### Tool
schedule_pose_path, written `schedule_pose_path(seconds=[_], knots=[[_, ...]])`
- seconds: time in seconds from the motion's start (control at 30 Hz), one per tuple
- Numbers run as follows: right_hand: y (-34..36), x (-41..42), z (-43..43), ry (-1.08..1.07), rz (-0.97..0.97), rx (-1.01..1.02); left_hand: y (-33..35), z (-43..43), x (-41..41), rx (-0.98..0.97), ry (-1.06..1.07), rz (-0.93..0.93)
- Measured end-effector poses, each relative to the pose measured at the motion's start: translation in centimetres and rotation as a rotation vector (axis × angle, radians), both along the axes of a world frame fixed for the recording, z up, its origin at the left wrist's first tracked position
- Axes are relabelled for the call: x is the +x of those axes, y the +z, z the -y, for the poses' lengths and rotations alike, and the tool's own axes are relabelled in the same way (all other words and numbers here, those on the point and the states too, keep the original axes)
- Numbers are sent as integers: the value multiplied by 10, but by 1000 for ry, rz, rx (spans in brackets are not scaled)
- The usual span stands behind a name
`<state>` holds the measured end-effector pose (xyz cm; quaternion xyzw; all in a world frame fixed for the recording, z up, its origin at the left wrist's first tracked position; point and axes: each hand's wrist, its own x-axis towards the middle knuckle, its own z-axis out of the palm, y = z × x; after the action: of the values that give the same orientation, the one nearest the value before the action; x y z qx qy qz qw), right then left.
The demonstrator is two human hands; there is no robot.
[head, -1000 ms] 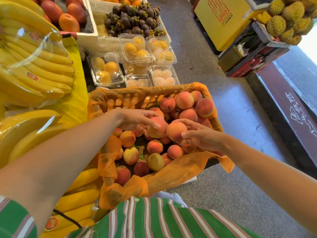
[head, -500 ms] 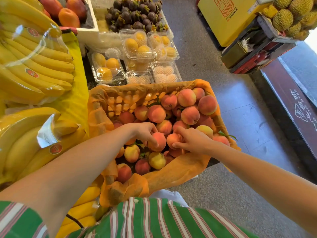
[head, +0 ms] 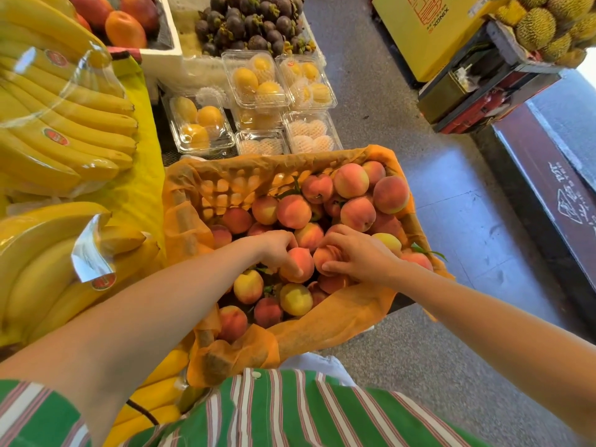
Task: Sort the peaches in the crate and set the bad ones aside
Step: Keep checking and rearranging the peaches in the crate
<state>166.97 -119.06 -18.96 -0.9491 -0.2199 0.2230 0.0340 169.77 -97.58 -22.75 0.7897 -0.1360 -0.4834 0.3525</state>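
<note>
Far left: bananas (head: 67, 124), several bunches, cut off by the left edge and partly under clear wrap with glare. Mangoes (head: 124, 29) sit top left, cropped by the top edge.

Centre: the crate (head: 222, 191) is lined with orange paper (head: 342, 321) that hides most of its walls; only the grid shows through at the far-left side. Peaches (head: 351, 180) fill the crate and are heaped higher toward the far right corner, with the lower layers hidden.

The left hand (head: 275, 250) reaches into the middle of the crate, its fingers curled round a pink peach (head: 300, 262); most fingertips are out of sight behind the fruit. The right hand (head: 361, 256) is just beside it, thumb and fingers clamped on a second peach (head: 325, 256) that the hand mostly covers. I can't tell if the two held peaches touch, or if either is lifted off the pile.

Behind the crate are clear clamshell boxes (head: 258, 79) of yellow fruit, some netted, and mangosteens (head: 251, 21) cropped at the top.

Right: a yellow box (head: 429, 33), its print only partly visible, and durians (head: 541, 27) cut off by the corner.
</note>
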Motion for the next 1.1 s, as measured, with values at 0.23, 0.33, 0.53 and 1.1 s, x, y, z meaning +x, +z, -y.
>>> schedule_pose_path(seconds=[0.23, 0.33, 0.53, 1.1], knots=[[-1, 0, -1, 83, -54, -115, 2, 0, -2, -7, -85, -75], [-3, 2, -6, 126, -27, -151, 5, -1, 2, 39, -102, -71], [7, -1, -13, 159, -144, -79, -3, -12, 4, 242, -108, -29], [1, 4, -19, -48, -311, 186, -7, -20, 5, 309, -246, 410]])
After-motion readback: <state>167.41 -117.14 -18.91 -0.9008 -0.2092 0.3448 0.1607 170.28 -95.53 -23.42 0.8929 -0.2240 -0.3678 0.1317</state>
